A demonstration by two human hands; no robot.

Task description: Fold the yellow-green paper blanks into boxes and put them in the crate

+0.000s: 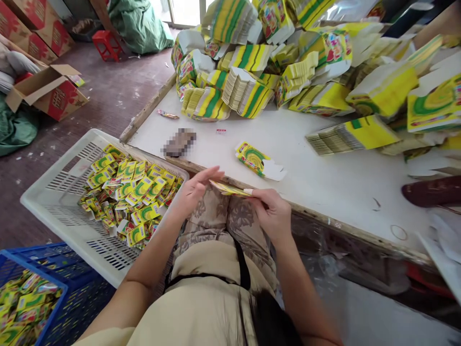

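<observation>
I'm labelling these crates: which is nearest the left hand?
The white crate, just beside the left hand; the blue crate stands farther off, at the picture's lower left.

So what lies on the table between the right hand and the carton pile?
In the head view, one loose carton and bare tabletop lie between the right hand and the pile.

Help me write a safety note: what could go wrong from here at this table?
The thin yellow carton, pinched at one end by the right hand, could slip or crease. The stacked flat cartons form an uneven, leaning heap and might slide. The loose carton lies near the table's front edge and might get brushed off.
</observation>
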